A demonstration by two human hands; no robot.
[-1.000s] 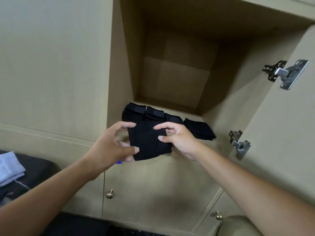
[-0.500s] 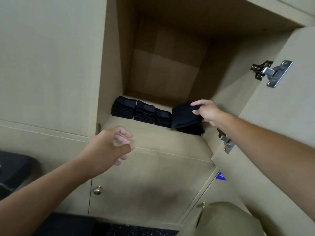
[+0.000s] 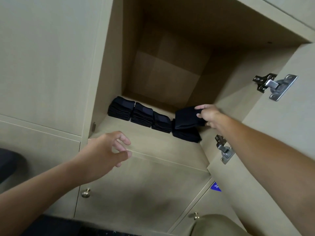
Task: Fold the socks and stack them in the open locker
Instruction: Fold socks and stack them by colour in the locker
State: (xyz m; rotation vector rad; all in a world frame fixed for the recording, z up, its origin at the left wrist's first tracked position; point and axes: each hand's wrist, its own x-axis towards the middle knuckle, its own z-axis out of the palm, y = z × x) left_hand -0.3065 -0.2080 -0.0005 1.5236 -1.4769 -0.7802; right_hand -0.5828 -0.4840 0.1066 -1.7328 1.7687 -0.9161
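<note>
Sock (image 3: 185, 118) pinched by right hand (image 3: 207, 114) atop rightmost stack (image 3: 185, 136).

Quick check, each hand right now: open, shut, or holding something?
Left hand: open, holding nothing.
Right hand: gripping a folded black sock.

pale wood-grain cabinet wall (image 3: 42, 57) fills most of the view, lit soft and even. closed lower doors carry small brass knobs (image 3: 86, 192), another knob (image 3: 196, 215) near the bottom edge. two metal hinges (image 3: 274, 86) on the swung-out door (image 3: 289, 133), a blue sticker (image 3: 215, 187), something dark (image 3: 8, 160) at the left edge.
</note>
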